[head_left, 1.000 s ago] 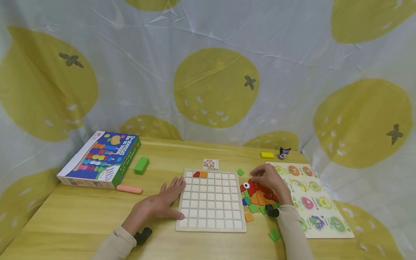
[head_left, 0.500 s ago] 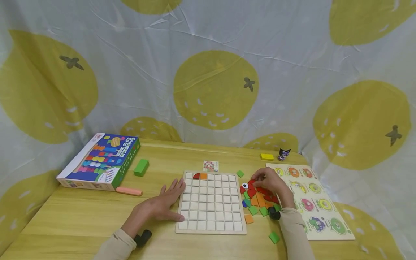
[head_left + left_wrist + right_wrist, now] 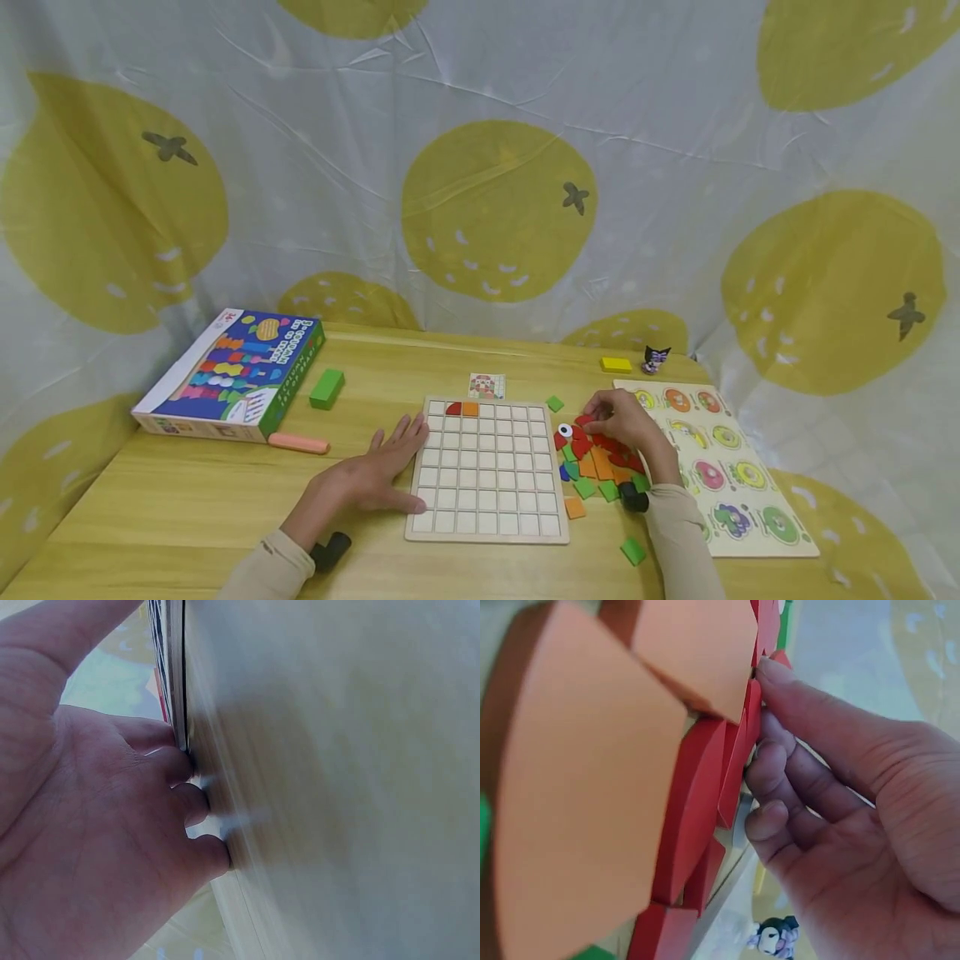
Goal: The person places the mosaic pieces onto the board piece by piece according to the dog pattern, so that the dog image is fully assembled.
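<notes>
My left hand (image 3: 363,479) lies with fingers spread at the left edge of a wooden grid board (image 3: 487,479). In the left wrist view its fingertips meet the tabletop beside the board's edge (image 3: 178,675). A red quarter-round tile (image 3: 453,408) and an orange square tile (image 3: 470,409) sit side by side in the board's top row. Over a heap of loose tiles to the right, my right hand (image 3: 628,423) pinches a red tile (image 3: 781,658) between thumb and forefinger; most of that tile is hidden. Orange tiles (image 3: 585,787) loom large in the right wrist view.
A pattern card (image 3: 487,386) lies behind the board. Right of the heap is a fruit puzzle board (image 3: 727,492), with a small figurine (image 3: 655,360) and a yellow block (image 3: 616,365) behind. On the left are a toy box (image 3: 225,375), a green block (image 3: 327,389) and a salmon-coloured stick (image 3: 298,443).
My right hand's fingers have come down onto the red tiles, and thumb and forefinger have closed together there. The left hand keeps its place by the board.
</notes>
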{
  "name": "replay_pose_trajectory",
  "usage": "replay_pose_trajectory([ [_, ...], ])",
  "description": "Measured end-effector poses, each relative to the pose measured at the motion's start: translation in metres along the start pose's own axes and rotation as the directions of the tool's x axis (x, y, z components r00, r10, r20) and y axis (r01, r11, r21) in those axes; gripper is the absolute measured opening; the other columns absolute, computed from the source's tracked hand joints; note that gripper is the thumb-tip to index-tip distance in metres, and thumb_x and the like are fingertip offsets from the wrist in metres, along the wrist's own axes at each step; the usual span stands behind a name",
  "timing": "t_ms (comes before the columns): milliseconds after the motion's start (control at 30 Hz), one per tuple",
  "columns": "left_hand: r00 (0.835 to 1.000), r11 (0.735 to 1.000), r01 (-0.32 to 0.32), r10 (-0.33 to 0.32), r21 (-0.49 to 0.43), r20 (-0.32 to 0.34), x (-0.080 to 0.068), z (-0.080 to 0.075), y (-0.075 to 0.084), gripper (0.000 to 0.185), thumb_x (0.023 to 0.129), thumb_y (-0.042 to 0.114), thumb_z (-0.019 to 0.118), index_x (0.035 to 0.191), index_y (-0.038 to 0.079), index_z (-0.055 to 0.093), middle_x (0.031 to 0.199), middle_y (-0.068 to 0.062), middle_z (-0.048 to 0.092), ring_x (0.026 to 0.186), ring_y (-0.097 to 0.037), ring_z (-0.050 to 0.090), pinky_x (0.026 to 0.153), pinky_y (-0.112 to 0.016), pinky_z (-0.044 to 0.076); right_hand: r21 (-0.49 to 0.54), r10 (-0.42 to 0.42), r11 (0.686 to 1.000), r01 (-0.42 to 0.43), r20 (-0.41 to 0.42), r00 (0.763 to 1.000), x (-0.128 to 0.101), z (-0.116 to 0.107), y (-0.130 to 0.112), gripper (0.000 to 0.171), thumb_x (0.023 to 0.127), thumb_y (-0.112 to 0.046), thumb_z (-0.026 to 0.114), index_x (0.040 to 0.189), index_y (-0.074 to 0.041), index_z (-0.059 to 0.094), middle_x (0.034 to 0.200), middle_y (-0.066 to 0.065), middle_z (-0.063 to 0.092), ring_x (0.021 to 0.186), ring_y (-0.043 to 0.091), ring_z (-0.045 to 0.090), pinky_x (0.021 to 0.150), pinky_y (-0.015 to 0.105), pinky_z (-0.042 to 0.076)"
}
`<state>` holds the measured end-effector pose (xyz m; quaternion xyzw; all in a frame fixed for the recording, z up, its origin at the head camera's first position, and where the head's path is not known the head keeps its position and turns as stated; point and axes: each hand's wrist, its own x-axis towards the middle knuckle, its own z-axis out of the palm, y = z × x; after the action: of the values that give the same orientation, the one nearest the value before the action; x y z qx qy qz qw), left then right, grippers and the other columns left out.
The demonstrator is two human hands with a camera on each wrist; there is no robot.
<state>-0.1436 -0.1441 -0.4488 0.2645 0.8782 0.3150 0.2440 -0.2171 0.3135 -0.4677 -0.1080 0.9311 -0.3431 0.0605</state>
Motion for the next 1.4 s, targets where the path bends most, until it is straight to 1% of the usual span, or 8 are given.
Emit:
replay_pose_trajectory([
  [300, 1.000, 1.000, -0.007, 0.007, 0.005, 0.004, -0.001, 0.000, 0.000, 0.113, 0.094, 0.035, 0.085, 0.170, -0.005, 0.012, 0.179, -0.023, -0.004, 0.165, -0.046, -0.008, 0.131, -0.066, -0.004, 0.018, 0.005, 1.000, -0.004, -0.049, 0.999, -0.006, 0.000, -0.003, 0.005, 0.094, -0.010, 0.085, 0.090, -0.009, 0.082, 0.085, 0.000, 0.076, 0.074, 0.015, 0.068, 0.067, 0.030, 0.058],
  [367, 1.000, 1.000, -0.008, 0.008, 0.006, 0.002, 0.000, -0.001, 0.001, 0.113, 0.095, 0.035, 0.085, 0.170, -0.005, 0.011, 0.179, -0.023, -0.005, 0.165, -0.045, -0.008, 0.131, -0.066, -0.004, 0.029, 0.007, 1.000, -0.005, -0.065, 0.998, -0.006, -0.001, -0.004, 0.002, 0.096, -0.010, 0.083, 0.097, -0.008, 0.083, 0.086, 0.001, 0.077, 0.073, 0.016, 0.067, 0.065, 0.030, 0.058],
  [467, 1.000, 1.000, -0.006, 0.006, 0.006, -0.002, 0.001, -0.002, 0.002, 0.112, 0.095, 0.035, 0.084, 0.170, -0.005, 0.011, 0.179, -0.023, -0.005, 0.165, -0.045, -0.008, 0.131, -0.065, -0.004, 0.041, -0.039, 0.998, 0.042, -0.072, 0.997, -0.005, -0.002, -0.008, 0.017, 0.099, -0.007, 0.078, 0.115, -0.003, 0.081, 0.090, 0.005, 0.078, 0.075, 0.018, 0.067, 0.063, 0.030, 0.057],
  [567, 1.000, 1.000, -0.002, 0.002, 0.013, -0.004, 0.002, -0.002, 0.002, 0.112, 0.095, 0.035, 0.084, 0.170, -0.005, 0.012, 0.179, -0.023, -0.005, 0.165, -0.045, -0.008, 0.131, -0.065, -0.004, 0.045, -0.101, 0.993, 0.105, -0.071, 0.992, -0.003, -0.001, -0.014, 0.023, 0.101, -0.005, 0.074, 0.123, -0.001, 0.079, 0.095, 0.007, 0.079, 0.079, 0.019, 0.068, 0.065, 0.030, 0.057],
  [667, 1.000, 1.000, 0.002, -0.002, 0.013, -0.003, 0.002, -0.002, 0.002, 0.112, 0.094, 0.034, 0.085, 0.170, -0.005, 0.012, 0.180, -0.023, -0.004, 0.165, -0.045, -0.008, 0.131, -0.065, -0.004, 0.057, -0.154, 0.986, 0.158, -0.060, 0.986, 0.000, 0.003, -0.022, 0.020, 0.102, -0.005, 0.073, 0.120, -0.002, 0.081, 0.097, 0.007, 0.079, 0.081, 0.020, 0.070, 0.069, 0.029, 0.057],
  [933, 1.000, 1.000, 0.009, -0.009, 0.022, 0.003, 0.000, -0.001, 0.001, 0.112, 0.096, 0.036, 0.083, 0.171, -0.004, 0.011, 0.180, -0.021, -0.006, 0.165, -0.044, -0.008, 0.131, -0.065, -0.004, 0.125, -0.187, 0.973, 0.191, -0.049, 0.981, 0.011, 0.022, -0.057, 0.010, 0.100, -0.009, 0.077, 0.108, -0.008, 0.082, 0.092, 0.001, 0.078, 0.079, 0.018, 0.067, 0.071, 0.029, 0.058],
  [1167, 0.999, 0.999, 0.035, -0.035, 0.020, 0.002, 0.000, -0.005, 0.001, 0.113, 0.096, 0.036, 0.084, 0.171, -0.002, 0.010, 0.180, -0.020, -0.006, 0.166, -0.043, -0.009, 0.132, -0.064, -0.004, 0.181, -0.171, 0.969, 0.169, -0.004, 0.985, 0.028, 0.045, -0.087, 0.008, 0.101, -0.012, 0.077, 0.105, -0.008, 0.082, 0.092, 0.001, 0.078, 0.078, 0.020, 0.067, 0.073, 0.033, 0.058],
  [1400, 1.000, 0.999, 0.021, -0.021, 0.031, 0.016, 0.003, -0.007, 0.003, 0.113, 0.097, 0.036, 0.083, 0.171, -0.003, 0.007, 0.180, -0.020, -0.007, 0.166, -0.042, -0.010, 0.131, -0.064, -0.006, 0.217, -0.141, 0.967, 0.135, 0.011, 0.990, 0.037, 0.058, -0.112, 0.006, 0.100, -0.008, 0.078, 0.103, -0.005, 0.082, 0.088, 0.004, 0.078, 0.078, 0.028, 0.073, 0.070, 0.031, 0.059],
])
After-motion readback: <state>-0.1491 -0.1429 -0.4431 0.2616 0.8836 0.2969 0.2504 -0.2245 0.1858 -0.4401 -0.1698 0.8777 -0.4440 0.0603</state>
